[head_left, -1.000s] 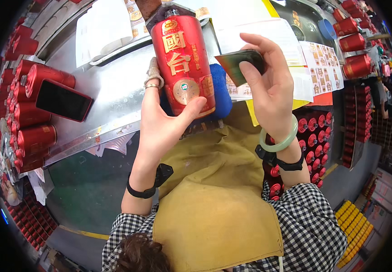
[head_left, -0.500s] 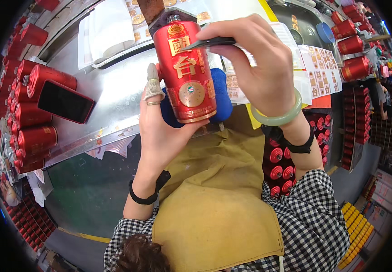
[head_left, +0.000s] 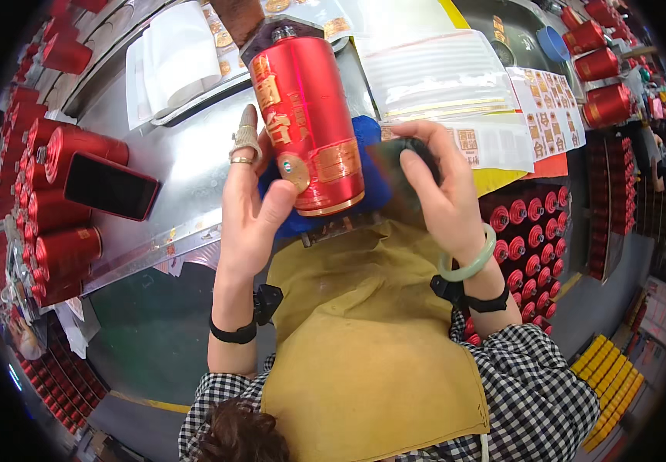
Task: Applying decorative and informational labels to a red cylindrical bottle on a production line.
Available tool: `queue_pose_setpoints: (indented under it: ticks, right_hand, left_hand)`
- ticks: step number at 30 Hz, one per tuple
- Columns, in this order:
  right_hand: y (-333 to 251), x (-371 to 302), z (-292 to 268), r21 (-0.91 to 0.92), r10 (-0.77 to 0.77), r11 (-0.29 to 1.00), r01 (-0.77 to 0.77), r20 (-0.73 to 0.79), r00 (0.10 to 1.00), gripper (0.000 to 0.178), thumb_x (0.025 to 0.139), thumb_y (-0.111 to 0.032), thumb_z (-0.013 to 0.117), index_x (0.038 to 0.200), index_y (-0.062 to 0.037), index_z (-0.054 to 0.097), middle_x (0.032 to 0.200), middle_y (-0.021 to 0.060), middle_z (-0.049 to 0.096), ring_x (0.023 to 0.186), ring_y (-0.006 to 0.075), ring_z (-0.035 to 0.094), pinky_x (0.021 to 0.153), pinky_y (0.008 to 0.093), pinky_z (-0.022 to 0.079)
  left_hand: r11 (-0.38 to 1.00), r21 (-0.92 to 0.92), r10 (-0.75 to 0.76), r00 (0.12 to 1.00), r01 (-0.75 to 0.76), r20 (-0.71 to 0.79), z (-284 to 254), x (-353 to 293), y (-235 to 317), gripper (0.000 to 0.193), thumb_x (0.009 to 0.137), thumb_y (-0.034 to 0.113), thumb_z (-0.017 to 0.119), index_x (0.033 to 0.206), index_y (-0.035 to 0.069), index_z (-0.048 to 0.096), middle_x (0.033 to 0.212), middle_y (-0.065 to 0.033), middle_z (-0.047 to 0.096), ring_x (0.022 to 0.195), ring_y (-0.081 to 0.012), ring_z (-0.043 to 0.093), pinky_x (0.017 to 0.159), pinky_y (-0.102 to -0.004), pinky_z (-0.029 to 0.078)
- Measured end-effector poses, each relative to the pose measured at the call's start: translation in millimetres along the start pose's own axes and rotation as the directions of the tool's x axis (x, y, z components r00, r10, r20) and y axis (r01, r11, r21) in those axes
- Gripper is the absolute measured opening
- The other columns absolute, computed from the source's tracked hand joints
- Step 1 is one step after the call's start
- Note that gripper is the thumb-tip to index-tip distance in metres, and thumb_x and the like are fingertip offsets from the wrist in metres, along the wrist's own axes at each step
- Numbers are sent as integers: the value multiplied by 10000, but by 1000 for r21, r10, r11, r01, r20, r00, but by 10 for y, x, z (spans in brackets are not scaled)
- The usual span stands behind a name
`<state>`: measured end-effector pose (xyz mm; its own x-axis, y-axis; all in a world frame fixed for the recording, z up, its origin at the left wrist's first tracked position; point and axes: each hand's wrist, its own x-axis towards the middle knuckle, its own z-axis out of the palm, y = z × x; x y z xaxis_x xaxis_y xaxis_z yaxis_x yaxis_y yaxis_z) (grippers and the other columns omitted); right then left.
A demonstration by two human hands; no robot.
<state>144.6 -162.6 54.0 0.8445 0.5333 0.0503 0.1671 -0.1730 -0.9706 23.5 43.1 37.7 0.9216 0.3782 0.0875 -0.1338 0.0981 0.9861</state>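
A red bottle (head_left: 313, 115) with gold lettering and a round gold seal lies tilted over a blue cushion (head_left: 371, 181), its neck against a metal fixture (head_left: 252, 23). My left hand (head_left: 250, 208) grips the bottle's lower left side, the thumb near the seal and the other fingers partly hidden behind. Pale cloth covers one of its fingers, with a ring below. To the right of the bottle, my right hand (head_left: 442, 189) is closed on a dark flat scraper (head_left: 403, 165), which is blurred and held apart from the bottle.
A phone (head_left: 111, 185) leans by several stacked red bottles (head_left: 75, 154) on the metal bench's left. Sheets of gold stickers (head_left: 548, 108) and clear-sleeved paper (head_left: 433, 73) lie at the right. Below them stand rows of red bottles (head_left: 529, 254). White sheets (head_left: 179, 54) lie at the upper left.
My right hand has moved down and back from the bottle's upper right with the scraper. The bottle has turned, its lettering shifting left, and my left thumb has come onto its front.
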Motion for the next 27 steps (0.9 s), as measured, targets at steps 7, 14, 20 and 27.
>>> queue_pose_setpoints:
  ticks: [7, 14, 20, 27]
  right_hand:
    - [13, -162, 118, 136, 132, 981, -137, 47, 990, 228, 1001, -35, 584, 1215, 14, 643, 1038, 99, 701, 939, 152, 654, 863, 299, 524]
    - [-37, -203, 179, 174, 131, 976, -127, -11, 991, 222, 1003, -48, 597, 1210, 11, 653, 969, 89, 696, 900, 118, 640, 822, 285, 528]
    - [-67, -236, 126, 96, 153, 984, -150, -20, 988, 218, 1000, -46, 608, 1197, 29, 664, 983, 93, 713, 907, 110, 653, 820, 279, 533]
    - [-183, -215, 233, 321, 229, 921, -221, 12, 973, 204, 1005, -52, 619, 1187, 30, 662, 971, 50, 705, 868, 84, 642, 804, 260, 537]
  left_hand:
    - [982, 115, -153, 987, 148, 41, -87, 102, -89, 1008, 1012, 769, 407, 1619, -26, 284, 1610, -151, 422, 1506, -250, 399, 1242, -414, 304]
    - [992, 31, -124, 991, 123, 53, -58, 115, -80, 859, 1081, 626, 415, 1610, -42, 303, 1603, -150, 435, 1487, -235, 424, 1234, -400, 312]
    - [989, 15, -145, 989, 144, 33, -50, 67, -47, 602, 1112, 283, 522, 1578, -52, 341, 1552, -151, 476, 1437, -219, 460, 1200, -384, 347]
    - [988, -47, -147, 989, 148, 21, -34, 78, -46, 553, 1095, 176, 575, 1552, -53, 364, 1522, -145, 492, 1409, -223, 485, 1182, -393, 381]
